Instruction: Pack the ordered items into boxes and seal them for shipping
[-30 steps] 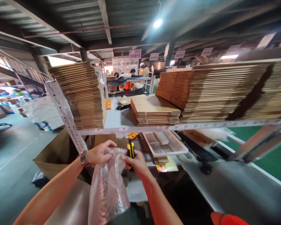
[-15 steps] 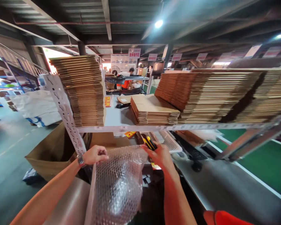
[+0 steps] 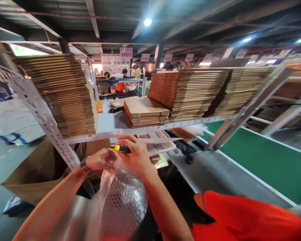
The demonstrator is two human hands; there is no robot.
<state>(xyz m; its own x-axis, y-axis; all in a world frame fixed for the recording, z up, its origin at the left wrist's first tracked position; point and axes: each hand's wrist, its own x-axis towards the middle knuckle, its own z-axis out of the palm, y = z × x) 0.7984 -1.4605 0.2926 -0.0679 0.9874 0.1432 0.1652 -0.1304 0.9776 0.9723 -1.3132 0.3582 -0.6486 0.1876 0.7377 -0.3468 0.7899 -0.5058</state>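
**Right hand [image 3: 137, 157] has closed in on left hand [image 3: 101, 160]**

The left pinches the clear plastic bubble wrap [image 3: 125, 201], hanging toward 6 o'clock; the right grips a yellow-and-black cutter [image 3: 120, 148] aimed toward 9 o'clock, best kept off the left.

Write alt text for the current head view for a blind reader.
A person's left hand grips the top of clear bubble wrap, beside the right hand holding a yellow-and-black cutter. Beyond, stacks of flat cardboard stand on a shelf.
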